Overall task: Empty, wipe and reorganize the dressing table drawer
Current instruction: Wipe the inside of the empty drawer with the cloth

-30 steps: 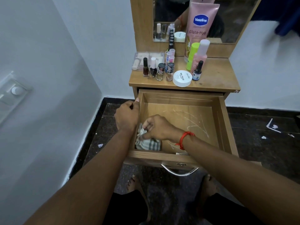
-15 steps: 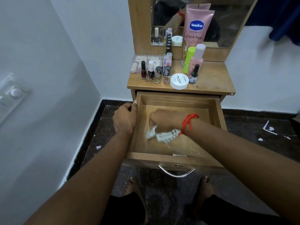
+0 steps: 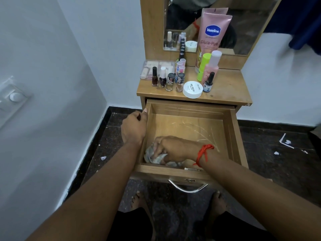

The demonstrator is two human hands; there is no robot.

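Cosmetic bottles [image 3: 163, 79] on dressing table [image 3: 227, 87]

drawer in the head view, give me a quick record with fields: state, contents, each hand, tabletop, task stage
drawer: pulled out, scratched floor
contents: only a cloth, bunched in the front left corner
right hand: grips the cloth and presses it on the drawer floor
left hand: holds the drawer's left wall
tabletop: nail polish bottles, white jar, Vaseline tube, other cosmetics
stage: emptied, being wiped, nothing put back
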